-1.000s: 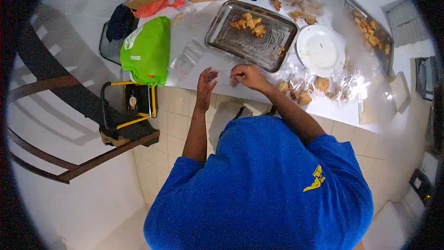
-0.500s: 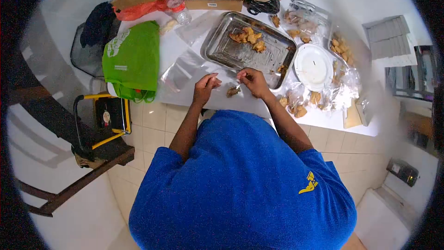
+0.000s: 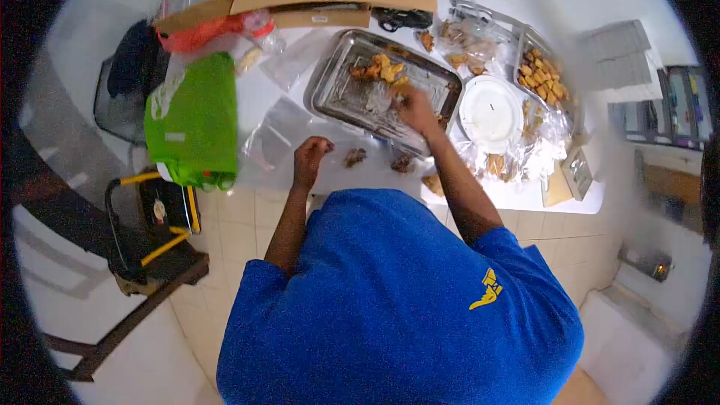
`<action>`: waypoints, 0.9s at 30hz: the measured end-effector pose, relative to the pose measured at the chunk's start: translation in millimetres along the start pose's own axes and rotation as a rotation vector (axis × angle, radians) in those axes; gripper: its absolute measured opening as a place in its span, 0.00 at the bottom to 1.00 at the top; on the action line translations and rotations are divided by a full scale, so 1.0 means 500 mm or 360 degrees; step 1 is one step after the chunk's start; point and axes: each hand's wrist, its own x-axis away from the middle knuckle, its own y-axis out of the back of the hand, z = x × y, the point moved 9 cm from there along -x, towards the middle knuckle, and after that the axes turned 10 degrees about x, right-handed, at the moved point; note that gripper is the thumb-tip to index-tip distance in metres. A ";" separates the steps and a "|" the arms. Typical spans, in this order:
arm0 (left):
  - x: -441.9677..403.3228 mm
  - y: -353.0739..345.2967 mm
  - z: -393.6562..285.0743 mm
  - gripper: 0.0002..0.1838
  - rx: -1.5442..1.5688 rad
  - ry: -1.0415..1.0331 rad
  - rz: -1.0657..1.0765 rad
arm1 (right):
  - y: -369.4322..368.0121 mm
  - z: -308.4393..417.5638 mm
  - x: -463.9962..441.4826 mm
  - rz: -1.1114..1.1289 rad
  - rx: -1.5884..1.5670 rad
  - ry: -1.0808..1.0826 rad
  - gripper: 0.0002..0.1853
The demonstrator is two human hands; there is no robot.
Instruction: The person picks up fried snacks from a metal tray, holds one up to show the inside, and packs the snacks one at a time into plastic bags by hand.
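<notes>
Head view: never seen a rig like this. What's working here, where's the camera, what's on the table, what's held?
No robot: just a person's bare hands. One camera, worn on the head, looks forward and down, so the blue shirt fills the foreground.

The white table carries a metal tray with browned food pieces, a white plate, a green bag and clear plastic.

The right hand, blurred, is over the tray; the left hand is near the table's front edge. Whether either holds anything, I can't tell.
</notes>
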 end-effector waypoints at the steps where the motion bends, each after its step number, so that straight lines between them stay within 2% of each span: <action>1: 0.010 0.005 -0.005 0.11 -0.0002 0.0085 -0.0099 | 0.005 -0.083 -0.019 -0.0219 0.0151 -0.0154 0.10; 3: 0.029 0.014 -0.001 0.11 -0.0055 0.0070 -0.0093 | 0.020 -0.080 -0.041 -0.0154 0.0902 -0.0044 0.17; 4: 0.041 0.020 0.007 0.11 -0.0038 0.0094 -0.0123 | 0.004 -0.100 -0.043 -0.0160 0.1013 0.0061 0.23; 8: 0.070 0.033 -0.003 0.12 -0.0125 0.0075 -0.0198 | -0.010 -0.165 -0.047 0.0006 0.0757 -0.0244 0.24; 11: 0.075 0.052 0.016 0.13 -0.0156 0.0066 -0.0250 | -0.029 -0.201 -0.040 -0.0001 0.0574 -0.0228 0.26; 12: 0.070 0.050 0.024 0.12 -0.0023 0.0085 -0.0259 | -0.023 -0.153 -0.037 0.0114 0.0446 -0.0097 0.29; 15: 0.052 0.033 0.001 0.11 -0.0195 -0.0049 -0.0131 | -0.010 -0.140 -0.030 0.0054 0.0317 -0.0284 0.30; 16: 0.048 0.031 0.000 0.11 -0.0221 -0.0032 -0.0140 | -0.018 -0.150 -0.030 0.0051 0.0354 -0.0212 0.28; 19: 0.035 0.021 0.000 0.10 -0.0323 -0.0002 -0.0122 | -0.009 -0.162 -0.011 -0.0055 -0.0490 -0.0141 0.26; 20: 0.035 0.021 0.009 0.10 -0.0371 -0.0004 -0.0096 | 0.023 -0.097 -0.005 -0.0086 -0.0829 -0.0319 0.24; 21: 0.034 0.020 0.015 0.10 -0.0417 -0.0006 -0.0068 | 0.068 -0.026 -0.008 -0.0192 -0.0834 -0.0327 0.23; 23: 0.032 0.024 0.016 0.10 -0.0454 -0.0024 -0.0071 | 0.116 0.029 -0.003 -0.0302 -0.1200 -0.0296 0.23; 24: 0.031 0.023 0.017 0.10 -0.0475 -0.0029 -0.0068 | 0.152 0.068 0.002 -0.0336 -0.1060 -0.0315 0.24; 27: 0.031 0.020 0.019 0.10 -0.0224 -0.0015 -0.0036 | 0.242 0.184 0.018 -0.0439 -0.1098 -0.0146 0.24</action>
